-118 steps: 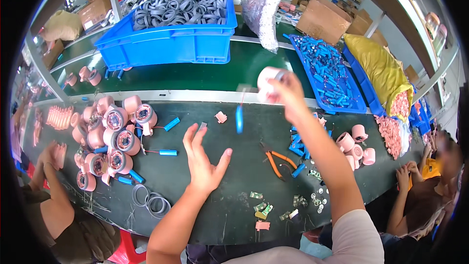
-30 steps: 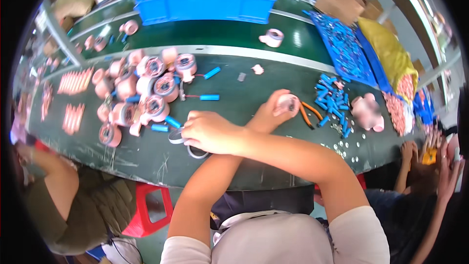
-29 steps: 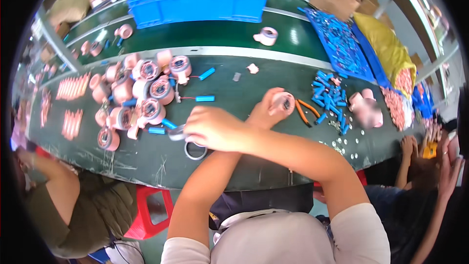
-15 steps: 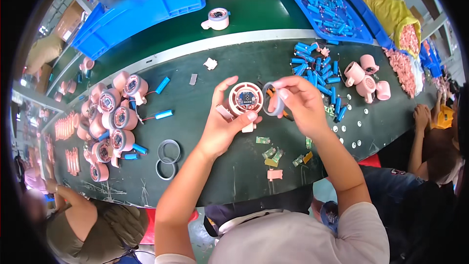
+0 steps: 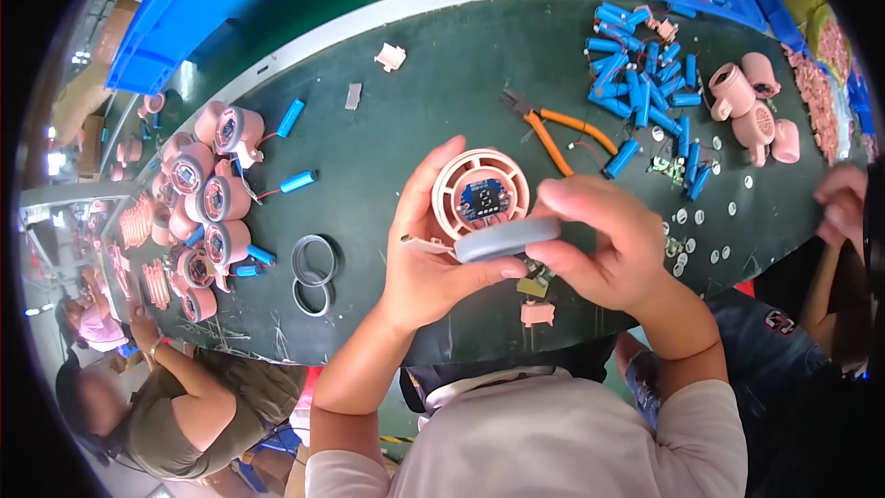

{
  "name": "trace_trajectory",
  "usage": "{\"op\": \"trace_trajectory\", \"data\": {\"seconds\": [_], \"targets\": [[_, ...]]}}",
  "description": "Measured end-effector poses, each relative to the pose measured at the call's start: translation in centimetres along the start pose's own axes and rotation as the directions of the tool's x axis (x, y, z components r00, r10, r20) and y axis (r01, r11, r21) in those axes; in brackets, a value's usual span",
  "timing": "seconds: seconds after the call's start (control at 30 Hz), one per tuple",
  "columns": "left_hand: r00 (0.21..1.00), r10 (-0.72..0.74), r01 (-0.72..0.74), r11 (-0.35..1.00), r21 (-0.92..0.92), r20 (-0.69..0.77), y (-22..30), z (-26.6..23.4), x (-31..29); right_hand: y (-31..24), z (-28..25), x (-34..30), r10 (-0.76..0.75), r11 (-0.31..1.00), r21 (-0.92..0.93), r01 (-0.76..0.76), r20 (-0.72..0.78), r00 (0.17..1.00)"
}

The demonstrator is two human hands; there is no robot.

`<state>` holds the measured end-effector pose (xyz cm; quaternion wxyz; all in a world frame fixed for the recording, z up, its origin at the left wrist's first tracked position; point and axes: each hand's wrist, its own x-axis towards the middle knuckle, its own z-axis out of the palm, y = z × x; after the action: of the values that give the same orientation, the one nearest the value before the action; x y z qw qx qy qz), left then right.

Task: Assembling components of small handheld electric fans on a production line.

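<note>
My left hand (image 5: 424, 258) is wrapped round a pink round fan housing (image 5: 449, 192), whose open face shows a blue circuit board (image 5: 484, 198) inside a slotted rim. Between the thumb and fingers of my right hand (image 5: 604, 244) is a grey ring (image 5: 505, 239), tilted across the lower edge of the housing. My left thumb lies just under the ring. Whether the ring is seated anywhere on the rim I cannot tell. Beyond my right hand lie orange-handled pliers (image 5: 562, 134). Two more grey rings (image 5: 314, 275) rest on the table left of my forearm.
Pink housings (image 5: 221, 198) with wired blue cells are heaped at left. Blue cylindrical batteries (image 5: 645, 83) lie at right, near other pink housings (image 5: 758, 120) and small white discs (image 5: 682, 216). Blue bins (image 5: 198, 14) stand behind. Co-workers sit on both sides.
My right hand has brought the grey ring down and left against the housing's front. The housing appears nearer and larger. The pliers, earlier mostly behind my right hand, now show; the whole view has shifted.
</note>
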<state>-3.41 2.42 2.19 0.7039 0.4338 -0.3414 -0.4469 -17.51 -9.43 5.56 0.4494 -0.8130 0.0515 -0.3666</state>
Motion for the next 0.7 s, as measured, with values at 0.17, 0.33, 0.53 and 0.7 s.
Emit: {"op": "trace_trajectory", "data": {"seconds": [0.17,0.33,0.53,0.7], "targets": [[0.993,-0.119,0.12,0.99,-0.08,0.017,-0.8,-0.2,-0.7,0.5,0.3,-0.2,-0.117,0.982,-0.151,0.117,0.008,0.993],[0.967,-0.252,0.255,0.943,-0.213,0.044,-0.4,-0.2,-0.5,1.6,0.5,0.1,-0.191,0.971,-0.146,0.188,-0.011,0.981],[0.978,-0.193,0.186,0.979,0.086,0.08,0.0,0.3,-0.3,1.2,-1.1,0.1,-0.246,0.945,-0.198,0.26,0.093,0.965],[0.935,-0.335,0.328,0.941,-0.081,-0.115,0.8,0.0,-2.1,2.4,1.9,0.0,-0.237,0.967,-0.112,0.228,-0.069,0.969]]}}
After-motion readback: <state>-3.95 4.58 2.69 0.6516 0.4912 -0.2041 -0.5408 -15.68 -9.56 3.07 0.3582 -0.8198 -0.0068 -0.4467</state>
